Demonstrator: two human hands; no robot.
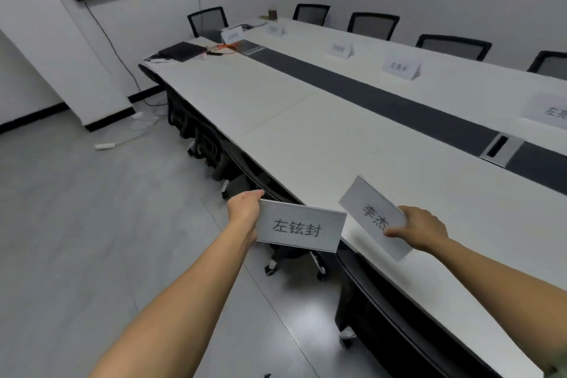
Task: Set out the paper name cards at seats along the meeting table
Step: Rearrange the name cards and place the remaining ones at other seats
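1. The left hand (245, 209) grips one folded name card, the left card (302, 228), by its left end. The thumb lies along the top edge and the fingers are hidden behind it. This card hangs in the air just off the near edge of the bench (306, 120), above the floor and a tucked-in chair.
2. The right hand (423, 228) pinches a second one, the right card (372, 215), at its lower right end, with the thumb pressed on the printed face. The card is tilted and held over the near edge of the bench. I cannot tell whether it touches the surface.
3. Beyond the dark strip (383, 95) that runs down the middle, five standing cards (400, 67) are spread along the far side and far end. Most of them sit in front of a black chair (454, 46).
4. Every standing card in view is on that far half, so the step in hand looks like starting the near row with the two cards being carried.
5. The next move probably calls for lowering the right card onto the bench opposite a near-side chair (211, 147). It should stand on its two bottom edges with the name square to the bench edge.
6. The left card then wants the next seat along, spaced to match the far row. The thin paper could splay or topple if let go before both feet are down.
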